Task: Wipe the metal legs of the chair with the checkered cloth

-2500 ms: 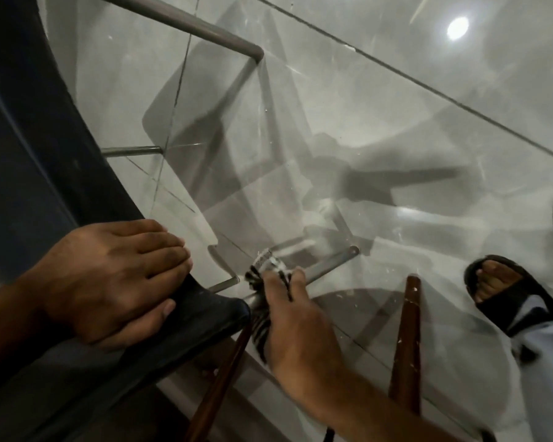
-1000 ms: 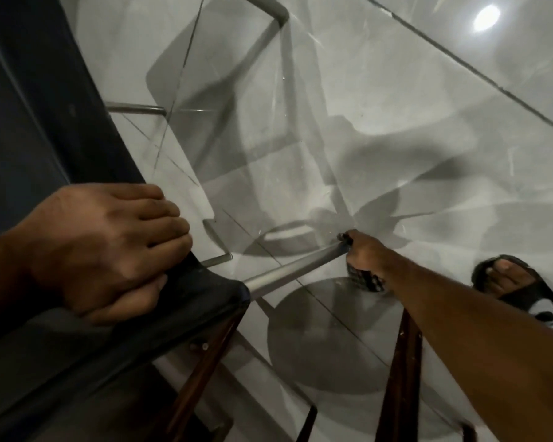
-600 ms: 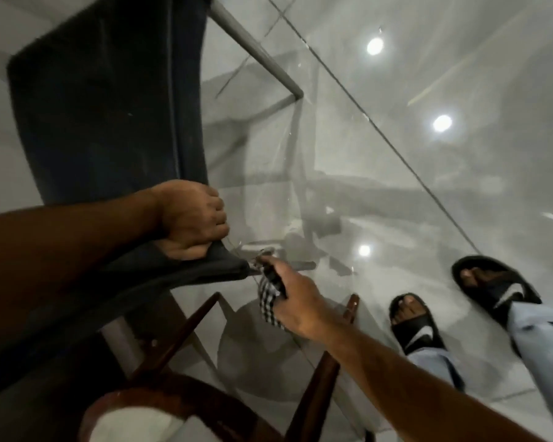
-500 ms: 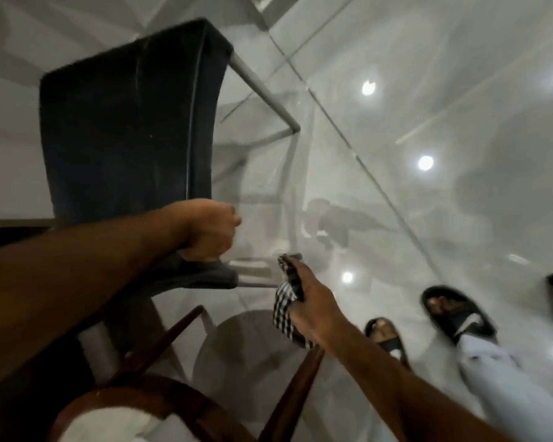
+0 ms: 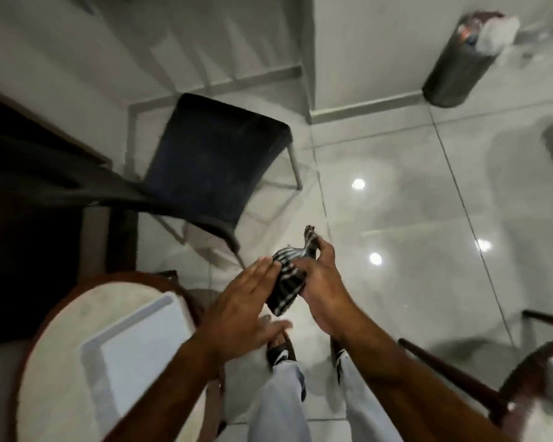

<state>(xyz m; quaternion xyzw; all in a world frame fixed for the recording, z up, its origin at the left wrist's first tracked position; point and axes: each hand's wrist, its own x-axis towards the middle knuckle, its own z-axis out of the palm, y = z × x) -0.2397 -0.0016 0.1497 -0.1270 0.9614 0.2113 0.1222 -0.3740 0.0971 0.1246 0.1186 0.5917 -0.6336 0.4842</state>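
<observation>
Glossy pale tiled floor [image 5: 412, 237], reflecting ceiling lights. Chair [image 5: 211, 164]: dark seat, thin metal legs [image 5: 296, 167], standing upright ahead of the person. Checkered cloth [image 5: 288, 279]: black-and-white, bunched, no legible label, held above the floor, clear of the chair. Right hand [image 5: 320, 282]: fingers closed around the cloth. Left hand [image 5: 243, 307]: flat, spread, fingertips touching the cloth.
</observation>
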